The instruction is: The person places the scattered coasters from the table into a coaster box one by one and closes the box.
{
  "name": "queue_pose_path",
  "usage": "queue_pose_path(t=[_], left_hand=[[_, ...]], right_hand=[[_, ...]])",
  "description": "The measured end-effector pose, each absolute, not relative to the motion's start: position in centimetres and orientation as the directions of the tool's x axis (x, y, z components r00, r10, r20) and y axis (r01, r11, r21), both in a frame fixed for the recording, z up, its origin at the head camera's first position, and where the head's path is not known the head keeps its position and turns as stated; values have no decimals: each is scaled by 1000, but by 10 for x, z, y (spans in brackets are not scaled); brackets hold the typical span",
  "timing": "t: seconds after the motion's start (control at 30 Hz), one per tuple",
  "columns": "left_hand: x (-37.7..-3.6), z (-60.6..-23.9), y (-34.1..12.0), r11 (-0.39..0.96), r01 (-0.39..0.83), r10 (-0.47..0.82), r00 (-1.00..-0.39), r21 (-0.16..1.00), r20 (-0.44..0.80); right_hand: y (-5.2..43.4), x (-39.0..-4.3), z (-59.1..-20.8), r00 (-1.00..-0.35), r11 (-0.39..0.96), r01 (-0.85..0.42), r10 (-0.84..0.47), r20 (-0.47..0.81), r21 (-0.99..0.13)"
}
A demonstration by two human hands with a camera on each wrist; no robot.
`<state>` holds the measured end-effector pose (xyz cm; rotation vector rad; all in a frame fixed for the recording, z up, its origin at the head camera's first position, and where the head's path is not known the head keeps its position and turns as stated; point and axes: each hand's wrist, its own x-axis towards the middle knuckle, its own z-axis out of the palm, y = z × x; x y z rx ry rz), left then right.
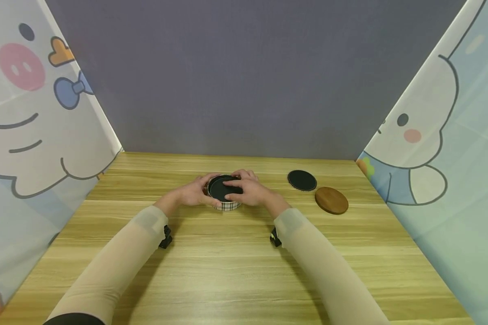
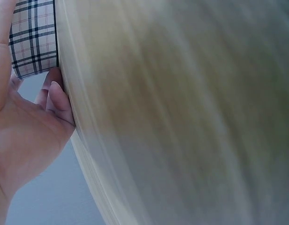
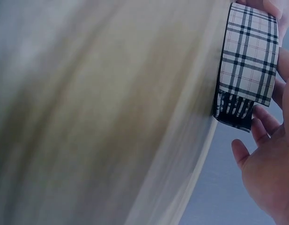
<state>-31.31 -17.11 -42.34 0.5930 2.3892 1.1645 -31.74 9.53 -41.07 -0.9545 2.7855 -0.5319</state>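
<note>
A round coaster holder [image 1: 227, 206] with a plaid outer wall and a black inside stands on the wooden table. My left hand [image 1: 195, 192] grips it from the left, thumb along the front wall and fingers round the back. From the right, my right hand [image 1: 250, 189] reaches over it, with extended fingers across the dark round top surface. The right wrist view shows the plaid wall [image 3: 249, 51] with a black slotted section [image 3: 233, 110] at its end. Plaid wall [image 2: 34, 35] also shows beside the palm in the left wrist view.
To the right of the holder lie a black round coaster [image 1: 302, 180] and a brown wooden coaster [image 1: 331, 200]. A grey panel [image 1: 244, 81] rises behind the table [image 1: 211, 271]. Cartoon-printed sheets [image 1: 44, 135] hang at both sides.
</note>
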Motion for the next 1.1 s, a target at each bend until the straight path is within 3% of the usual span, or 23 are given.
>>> queue_pose_path(t=[0.6,1.1], left_hand=[[-311,-422,-171,557,189,541,-821,808,-181],[-314,-426,-171,550,200,526,-837,810,-150]], right_hand=[[101,-315,-409,-769,694,-587,-639,19,-418],[164,-295,-400,-769,622,-544,-638,39,-563]])
